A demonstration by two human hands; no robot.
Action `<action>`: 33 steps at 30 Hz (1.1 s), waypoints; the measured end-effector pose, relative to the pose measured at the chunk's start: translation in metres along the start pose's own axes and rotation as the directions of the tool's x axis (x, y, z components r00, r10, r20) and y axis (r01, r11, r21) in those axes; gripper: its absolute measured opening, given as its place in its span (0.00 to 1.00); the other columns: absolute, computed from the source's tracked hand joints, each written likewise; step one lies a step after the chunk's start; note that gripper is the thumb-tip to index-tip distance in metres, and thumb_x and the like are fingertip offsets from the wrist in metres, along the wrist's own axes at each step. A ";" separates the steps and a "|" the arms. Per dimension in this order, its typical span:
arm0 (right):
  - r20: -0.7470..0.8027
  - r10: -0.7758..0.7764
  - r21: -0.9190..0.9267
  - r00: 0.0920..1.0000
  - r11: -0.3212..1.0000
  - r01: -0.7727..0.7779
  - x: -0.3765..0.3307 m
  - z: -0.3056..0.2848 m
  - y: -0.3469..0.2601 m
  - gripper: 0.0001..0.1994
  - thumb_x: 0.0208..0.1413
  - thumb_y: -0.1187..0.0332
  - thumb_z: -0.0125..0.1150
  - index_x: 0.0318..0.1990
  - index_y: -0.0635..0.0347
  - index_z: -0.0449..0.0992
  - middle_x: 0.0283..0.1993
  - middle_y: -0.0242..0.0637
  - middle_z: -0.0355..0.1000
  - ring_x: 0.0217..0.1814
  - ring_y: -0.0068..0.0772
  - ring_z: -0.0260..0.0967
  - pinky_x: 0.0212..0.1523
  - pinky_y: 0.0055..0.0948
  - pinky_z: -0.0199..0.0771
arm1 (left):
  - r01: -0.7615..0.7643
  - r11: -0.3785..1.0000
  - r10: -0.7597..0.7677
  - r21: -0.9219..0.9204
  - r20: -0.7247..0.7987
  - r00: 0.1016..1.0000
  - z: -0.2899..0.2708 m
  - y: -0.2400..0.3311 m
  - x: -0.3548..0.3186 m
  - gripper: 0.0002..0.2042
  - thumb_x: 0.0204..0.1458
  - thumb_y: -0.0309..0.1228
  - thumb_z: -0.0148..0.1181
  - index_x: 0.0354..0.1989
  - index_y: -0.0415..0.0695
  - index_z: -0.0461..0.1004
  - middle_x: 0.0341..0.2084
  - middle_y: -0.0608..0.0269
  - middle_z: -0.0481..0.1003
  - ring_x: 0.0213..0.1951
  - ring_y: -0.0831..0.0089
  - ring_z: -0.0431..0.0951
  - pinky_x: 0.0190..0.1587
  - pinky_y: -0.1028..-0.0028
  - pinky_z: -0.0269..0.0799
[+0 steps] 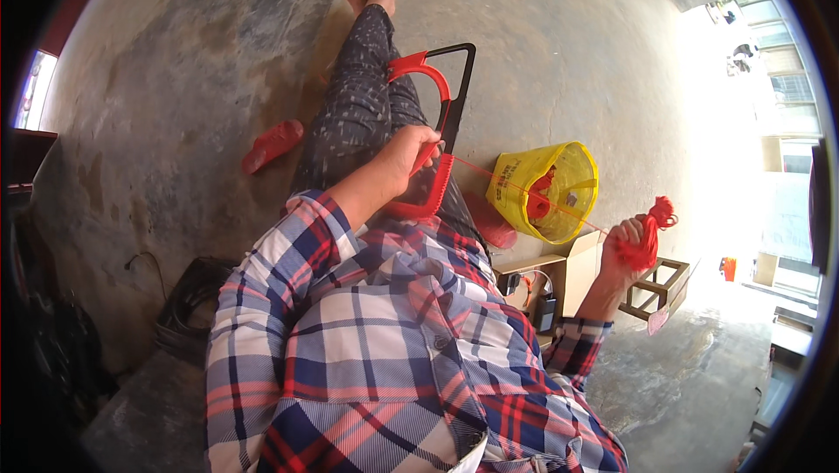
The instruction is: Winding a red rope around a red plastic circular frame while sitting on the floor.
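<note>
My left hand [409, 157] is closed on a red-and-black looped frame [469, 80] resting over my thighs. Part of the frame is bare black, and its curved lower part is covered in red with a ridged edge. Out to the right, my right hand [622, 255] grips a bundle of red cord [645, 246], with loose loops sticking out past the fingers. A thin red strand [559, 208] runs taut between both hands. It crosses in front of a yellow bucket [522, 167], tilted toward the right, with more red material [539, 202] inside.
One red slipper [273, 146] lies left of my outstretched legs, another [491, 224] beside my right hip. Near my right arm are an open cardboard box [578, 274] holding small black devices and a wooden frame [669, 285]. Black coiled tubing [185, 307] sits at left.
</note>
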State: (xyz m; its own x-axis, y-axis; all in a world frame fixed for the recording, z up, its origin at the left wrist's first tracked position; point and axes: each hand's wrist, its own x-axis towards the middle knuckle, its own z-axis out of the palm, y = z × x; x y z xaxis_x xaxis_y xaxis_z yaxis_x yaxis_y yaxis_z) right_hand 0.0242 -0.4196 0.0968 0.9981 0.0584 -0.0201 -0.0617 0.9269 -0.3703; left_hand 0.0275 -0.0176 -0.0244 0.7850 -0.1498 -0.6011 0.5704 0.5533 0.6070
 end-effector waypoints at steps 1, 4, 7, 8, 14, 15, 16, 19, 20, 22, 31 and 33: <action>-0.056 -0.044 0.101 0.997 0.994 0.049 0.008 -0.004 0.002 0.13 0.62 0.65 0.46 0.46 0.66 0.68 0.27 0.29 0.62 0.28 0.23 0.61 0.32 0.25 0.62 | 0.040 0.998 -0.040 -0.050 -0.006 0.999 0.004 0.004 -0.003 0.11 0.47 0.30 0.58 0.36 0.36 0.71 0.32 0.57 0.74 0.31 0.71 0.72 0.41 0.73 0.68; 0.025 0.120 0.017 0.993 0.993 -0.120 0.019 -0.020 0.030 0.11 0.60 0.64 0.50 0.46 0.60 0.69 0.32 0.29 0.67 0.35 0.26 0.65 0.37 0.28 0.67 | -0.400 0.775 0.526 0.489 -0.149 0.837 0.017 0.008 -0.018 0.18 0.49 0.35 0.61 0.43 0.34 0.71 0.41 0.54 0.73 0.44 0.65 0.73 0.52 0.70 0.66; -0.082 0.356 -0.074 0.931 0.929 -0.362 0.006 0.000 0.113 0.13 0.63 0.60 0.47 0.48 0.56 0.68 0.37 0.32 0.70 0.39 0.31 0.69 0.39 0.32 0.71 | -0.611 0.182 0.666 0.770 0.361 0.653 0.033 0.024 -0.057 0.22 0.52 0.38 0.61 0.49 0.35 0.70 0.51 0.53 0.70 0.53 0.63 0.69 0.58 0.68 0.62; 0.092 0.463 -0.219 0.882 0.873 -0.436 0.001 -0.004 0.137 0.16 0.63 0.57 0.47 0.52 0.58 0.67 0.43 0.36 0.71 0.43 0.34 0.70 0.42 0.36 0.72 | -0.612 0.181 0.664 0.770 0.364 0.653 0.045 0.023 -0.071 0.22 0.52 0.38 0.61 0.49 0.35 0.70 0.51 0.53 0.70 0.53 0.63 0.69 0.58 0.68 0.62; -0.178 0.680 -0.463 0.711 0.580 -0.670 -0.015 0.039 0.206 0.30 0.58 0.49 0.55 0.62 0.57 0.60 0.43 0.36 0.70 0.40 0.30 0.70 0.40 0.32 0.74 | -0.251 0.965 0.261 -0.074 0.259 0.930 0.062 0.039 -0.104 0.16 0.56 0.37 0.59 0.49 0.44 0.70 0.42 0.57 0.76 0.45 0.69 0.76 0.51 0.70 0.71; -0.041 0.791 -0.362 0.610 0.557 -0.747 -0.004 0.023 0.198 0.29 0.58 0.50 0.55 0.62 0.57 0.61 0.35 0.32 0.67 0.31 0.25 0.65 0.30 0.27 0.68 | -0.280 0.915 0.359 -0.292 0.269 0.894 0.055 0.050 -0.099 0.17 0.54 0.38 0.60 0.48 0.43 0.70 0.42 0.56 0.75 0.44 0.65 0.76 0.50 0.66 0.72; 0.109 0.859 -0.268 0.500 0.510 -0.817 0.004 0.024 0.196 0.28 0.58 0.51 0.55 0.61 0.58 0.62 0.27 0.27 0.64 0.22 0.21 0.59 0.21 0.23 0.62 | -0.340 0.857 0.438 -0.387 0.198 0.877 0.047 0.062 -0.094 0.18 0.53 0.39 0.61 0.48 0.42 0.70 0.41 0.54 0.75 0.44 0.62 0.76 0.51 0.61 0.72; 0.099 0.574 -0.191 0.813 0.813 -0.551 0.029 0.001 0.179 0.12 0.60 0.66 0.54 0.48 0.60 0.71 0.20 0.21 0.54 0.16 0.14 0.45 0.15 0.17 0.44 | -0.567 0.680 0.547 -0.464 -0.194 0.814 -0.003 0.100 -0.079 0.15 0.56 0.36 0.57 0.48 0.41 0.69 0.41 0.54 0.74 0.44 0.61 0.75 0.53 0.56 0.70; 0.105 0.576 -0.185 0.811 0.812 -0.553 0.034 -0.004 0.182 0.12 0.60 0.66 0.54 0.48 0.60 0.71 0.20 0.21 0.54 0.16 0.14 0.45 0.15 0.17 0.44 | -0.621 0.650 0.595 -0.439 -0.216 0.774 -0.026 0.104 -0.075 0.13 0.57 0.33 0.57 0.47 0.41 0.69 0.41 0.55 0.74 0.44 0.62 0.75 0.53 0.59 0.70; 0.030 0.540 -0.201 0.841 0.827 -0.524 0.042 -0.013 0.185 0.09 0.58 0.71 0.54 0.45 0.60 0.72 0.19 0.22 0.54 0.15 0.13 0.42 0.14 0.16 0.39 | -0.746 0.651 0.693 -0.140 -0.291 0.659 -0.029 0.099 -0.074 0.12 0.57 0.30 0.56 0.48 0.40 0.68 0.41 0.55 0.74 0.44 0.62 0.75 0.52 0.62 0.70; 0.073 0.712 -0.995 0.699 0.101 0.000 0.043 -0.010 0.236 0.13 0.50 0.65 0.65 0.42 0.60 0.78 0.43 0.41 0.74 0.50 0.39 0.69 0.56 0.35 0.64 | -0.452 -0.423 0.289 0.785 0.590 0.754 -0.010 0.040 -0.081 0.14 0.40 0.21 0.57 0.38 0.44 0.75 0.35 0.56 0.73 0.42 0.53 0.74 0.42 0.60 0.70; 0.055 0.796 -0.995 0.603 0.091 -0.029 0.043 0.009 0.234 0.21 0.44 0.61 0.70 0.46 0.59 0.77 0.49 0.43 0.72 0.52 0.42 0.67 0.55 0.36 0.65 | -0.329 -0.196 0.301 0.924 0.376 0.876 0.008 0.041 -0.075 0.12 0.42 0.25 0.59 0.38 0.42 0.73 0.34 0.52 0.73 0.40 0.49 0.75 0.41 0.59 0.70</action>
State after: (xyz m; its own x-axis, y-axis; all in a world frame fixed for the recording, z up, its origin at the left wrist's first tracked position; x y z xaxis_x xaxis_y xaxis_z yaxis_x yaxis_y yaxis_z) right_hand 0.0523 -0.1968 0.0177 0.5524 0.7934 -0.2557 -0.0316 -0.2866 -0.9575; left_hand -0.0057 0.0098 0.0497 0.9506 -0.2728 -0.1481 -0.1471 -0.8161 0.5589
